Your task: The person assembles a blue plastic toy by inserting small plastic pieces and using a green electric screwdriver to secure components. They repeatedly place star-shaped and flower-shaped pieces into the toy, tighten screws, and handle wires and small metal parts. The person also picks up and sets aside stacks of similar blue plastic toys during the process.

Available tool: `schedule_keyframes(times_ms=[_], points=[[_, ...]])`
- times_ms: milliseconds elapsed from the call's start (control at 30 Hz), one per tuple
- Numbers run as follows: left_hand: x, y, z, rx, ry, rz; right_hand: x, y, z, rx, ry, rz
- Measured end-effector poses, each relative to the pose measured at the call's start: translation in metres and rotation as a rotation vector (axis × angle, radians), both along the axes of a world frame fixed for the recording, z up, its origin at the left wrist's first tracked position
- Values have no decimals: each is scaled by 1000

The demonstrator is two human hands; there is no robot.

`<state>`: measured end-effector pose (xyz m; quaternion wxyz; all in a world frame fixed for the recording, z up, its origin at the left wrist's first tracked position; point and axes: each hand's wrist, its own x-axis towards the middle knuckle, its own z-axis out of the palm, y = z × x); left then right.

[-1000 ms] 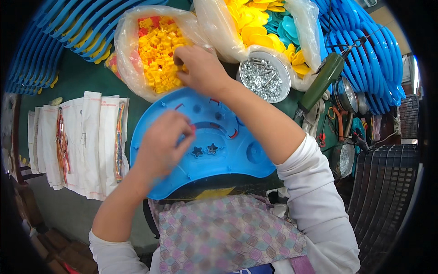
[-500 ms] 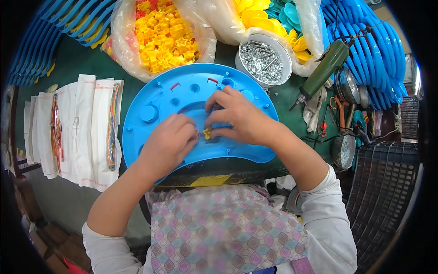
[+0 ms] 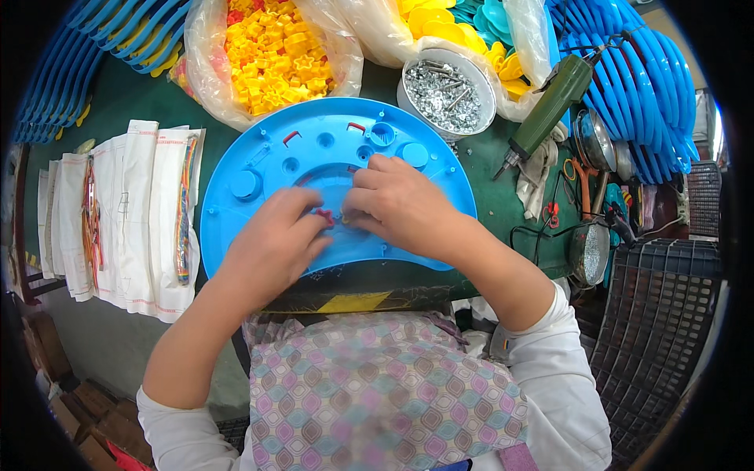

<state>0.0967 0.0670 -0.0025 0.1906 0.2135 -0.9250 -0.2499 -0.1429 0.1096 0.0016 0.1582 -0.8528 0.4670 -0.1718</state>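
Note:
A blue, half-moon-shaped plastic panel (image 3: 224, 212) lies in front of me with its posts, round cups and a curved slot facing up. My left hand (image 3: 275, 239), slightly blurred, pinches a small red star-shaped piece (image 3: 324, 217) over the panel's middle. Close beside it, my right hand (image 3: 404, 206) has its fingers drawn together around a small yellow piece (image 3: 345, 220), mostly hidden by the fingertips. The two hands are a short gap apart. Two red bracket-like parts (image 3: 356, 127) sit in the panel's far side.
Beyond the panel stand a bag of yellow and red star pieces (image 3: 287, 67) and a white bowl of screws (image 3: 449, 98). A green electric screwdriver (image 3: 554, 106) hangs at the right near stacked blue parts (image 3: 640, 94). White paper packs with coloured strips (image 3: 157, 224) lie left.
The red piece at my left fingertips shows more now. My right fingers have closed in, covering most of the yellow piece. The whole scene has shifted slightly up and left in the view.

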Motion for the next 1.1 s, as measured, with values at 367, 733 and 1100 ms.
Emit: schedule_keyframes(times_ms=[367, 733, 1100], points=[[22, 6, 3, 43, -30, 47, 27, 31, 4, -243, -309, 109], [32, 27, 8, 158, 237, 354, 51, 50, -19, -335, 95, 47], [13, 40, 11, -468, -239, -24, 18, 57, -7, -271, -207, -100]])
